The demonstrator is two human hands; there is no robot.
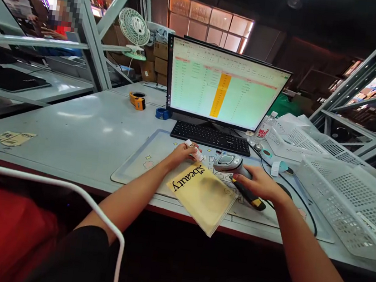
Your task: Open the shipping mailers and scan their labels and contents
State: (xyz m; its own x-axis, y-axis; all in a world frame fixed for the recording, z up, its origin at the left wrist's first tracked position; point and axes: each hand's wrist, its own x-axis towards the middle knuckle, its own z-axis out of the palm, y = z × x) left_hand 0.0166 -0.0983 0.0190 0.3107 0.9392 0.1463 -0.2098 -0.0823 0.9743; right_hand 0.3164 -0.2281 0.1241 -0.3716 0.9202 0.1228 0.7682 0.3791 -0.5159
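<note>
My right hand (261, 183) is wrapped round the handle of a grey barcode scanner (228, 162), its head turned left. Pinched in my left hand (184, 153) is a small white labelled item (195, 151); its exact kind I cannot make out. Between my forearms a yellow packet (203, 198) printed "beauty" lies on the desk mat (137, 162), its lower corner sticking out past the desk's front edge. A black and yellow utility knife (251, 195) lies on the mat just below my right hand.
Behind my hands stand a black keyboard (210, 138) and a monitor (225, 86) showing a spreadsheet. White perforated baskets (347, 206) line the right side, near a plastic bottle (265, 125). Tape rolls, one orange (137, 100), one blue (162, 113), sit left. A person (64, 20) is beyond the frame.
</note>
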